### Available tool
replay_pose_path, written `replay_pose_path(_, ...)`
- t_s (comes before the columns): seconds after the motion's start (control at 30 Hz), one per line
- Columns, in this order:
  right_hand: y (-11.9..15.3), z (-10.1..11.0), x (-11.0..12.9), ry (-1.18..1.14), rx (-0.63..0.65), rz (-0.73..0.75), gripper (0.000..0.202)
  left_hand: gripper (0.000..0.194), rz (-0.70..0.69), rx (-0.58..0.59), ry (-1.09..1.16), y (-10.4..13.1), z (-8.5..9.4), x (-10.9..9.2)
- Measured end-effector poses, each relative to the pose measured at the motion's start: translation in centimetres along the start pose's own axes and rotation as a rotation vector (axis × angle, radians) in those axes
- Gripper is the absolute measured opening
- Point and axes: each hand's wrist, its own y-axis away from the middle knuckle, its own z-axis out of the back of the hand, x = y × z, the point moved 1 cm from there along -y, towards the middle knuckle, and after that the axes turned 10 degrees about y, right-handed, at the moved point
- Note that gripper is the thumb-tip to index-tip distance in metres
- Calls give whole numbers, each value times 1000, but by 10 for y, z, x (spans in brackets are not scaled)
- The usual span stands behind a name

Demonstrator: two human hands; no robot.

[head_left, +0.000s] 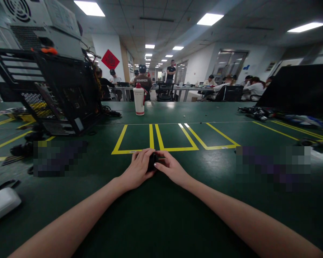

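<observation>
Okay, small black object (151, 163) sits between the two hands, straight ahead of the wearer, over the green table (156, 222), just on the near side of the yellow tape outlines (151, 136); left hand (140, 167) is curled over its left side and top, thumb low on the near side, and right hand (174, 169) pinches at its right side with thumb and fingers, so both are on it and neither is clearly nearer; left covers more of it; long axis can't be told, too much is hidden by fingers, and same for whether it touches the tabletop; neither hand is released, both look closed on the object, grip firmness can't be judged; text check: PUMPKIN reads on the back of a brown shirt (142, 83) on a seated person, no brand legible on the black object, print on the white cup (139, 104) with red lid is too small, red diamond sign (110, 59) has a dark pattern, unreadable, pale tags on the tape outlines can't be read, label on the metal box with the fan grille (63, 21) up left is too blurred
</observation>
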Motion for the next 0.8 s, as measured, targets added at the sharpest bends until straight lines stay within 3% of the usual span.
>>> replay_pose_path(0.3, 1, 0, 2, -18, 25, -20, 22, 62, -21, -4, -3, 1, -1, 1)
replay_pose_path(0.8, 1, 0, 1, -56, 7, 25, 25, 60, -20, -50, 6, 0, -3, 1)
